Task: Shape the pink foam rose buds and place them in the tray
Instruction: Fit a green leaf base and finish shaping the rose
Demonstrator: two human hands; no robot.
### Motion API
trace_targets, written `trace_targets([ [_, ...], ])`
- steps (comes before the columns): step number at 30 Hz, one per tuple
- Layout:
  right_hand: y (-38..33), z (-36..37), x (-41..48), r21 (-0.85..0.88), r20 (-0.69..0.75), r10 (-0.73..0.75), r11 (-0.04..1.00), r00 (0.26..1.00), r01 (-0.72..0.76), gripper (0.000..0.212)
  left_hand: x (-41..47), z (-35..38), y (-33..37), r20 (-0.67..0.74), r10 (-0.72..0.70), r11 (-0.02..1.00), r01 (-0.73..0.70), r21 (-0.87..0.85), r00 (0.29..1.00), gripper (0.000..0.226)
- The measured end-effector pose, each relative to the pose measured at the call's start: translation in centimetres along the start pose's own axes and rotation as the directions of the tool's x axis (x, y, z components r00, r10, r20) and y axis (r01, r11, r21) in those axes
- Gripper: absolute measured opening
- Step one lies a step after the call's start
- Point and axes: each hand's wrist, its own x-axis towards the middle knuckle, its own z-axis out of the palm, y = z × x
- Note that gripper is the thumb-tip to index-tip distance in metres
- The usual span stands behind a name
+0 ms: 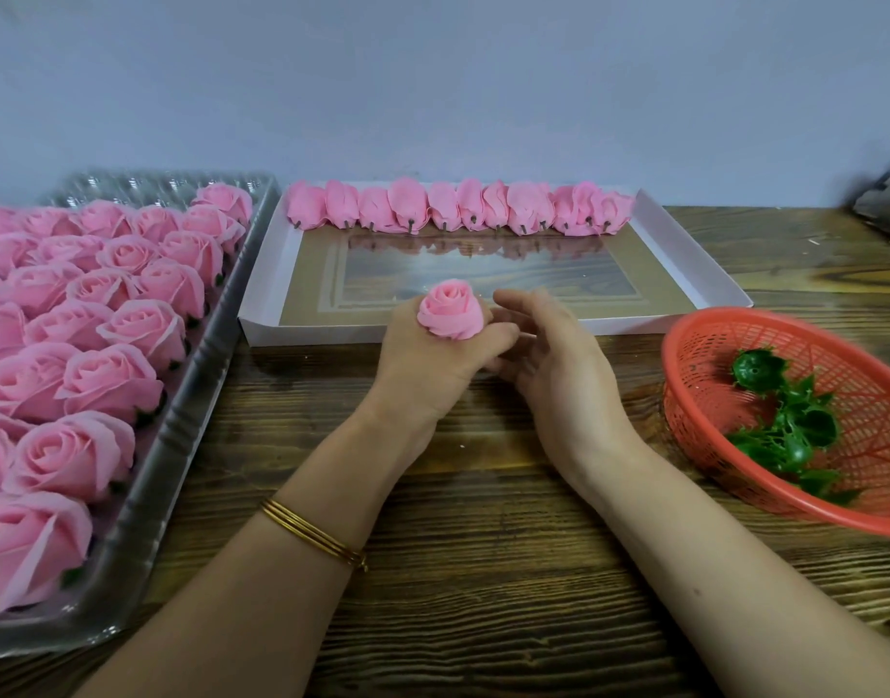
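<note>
My left hand (432,360) grips a pink foam rose bud (450,308) from below, bloom facing up, just in front of the white tray's near rim. My right hand (548,340) hovers beside it with relaxed, spread fingers and holds nothing. The shallow white tray (261,274) has a clear window bottom, and a row of several pink rose buds (458,206) lies along its far edge with stems pointing toward me. A clear plastic tray (181,435) on the left is packed with several open pink roses (100,345).
An orange mesh basket (704,355) at the right holds several green plastic calyxes (795,425). Bare wooden tabletop (483,546) lies under my forearms. A grey wall runs behind the trays. Dark stacked material (885,204) sits at the far right edge.
</note>
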Motion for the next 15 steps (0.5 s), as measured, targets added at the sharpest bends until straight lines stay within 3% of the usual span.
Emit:
trace_targets([
  [5, -0.18, 0.23, -0.22, 0.128, 0.108, 0.100, 0.985, 0.989, -0.113, 0.028, 0.05, -0.13, 0.25, -0.015, -0.023, 0.996, 0.021, -0.090, 1.000, 0.022],
  [8, -0.40, 0.08, -0.16, 0.222, 0.195, 0.216, 0.940, 0.957, -0.258, 0.029, 0.19, -0.14, 0.24, 0.025, -0.033, 0.986, 0.036, -0.162, 0.999, 0.028],
  [13, -0.31, 0.05, -0.33, 0.120, 0.350, 0.250, 0.944, 0.903, -0.308, 0.014, 0.14, -0.35, 0.18, 0.068, -0.046, 0.982, 0.057, -0.180, 0.997, 0.026],
  [15, -0.31, 0.00, -0.35, 0.134, 0.378, 0.250, 0.938, 0.892, -0.319, 0.018, 0.02, -0.38, 0.25, 0.075, -0.057, 0.980, 0.070, -0.185, 0.996, 0.026],
])
